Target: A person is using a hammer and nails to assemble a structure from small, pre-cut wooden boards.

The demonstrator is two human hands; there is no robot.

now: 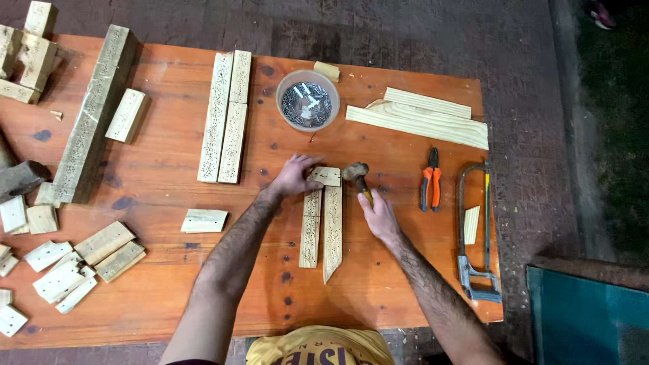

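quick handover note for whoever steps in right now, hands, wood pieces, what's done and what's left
Left hand: flat on the small wood block, pressing it across the tops of two upright slats.
Right hand: gripping the hammer, its head beside the block.
Bowl of nails sits just above; pliers and hacksaw lie to the right.
Done: block and slats aligned.
Left: whether any nail is in yet cannot be seen; the joint looks unfinished.
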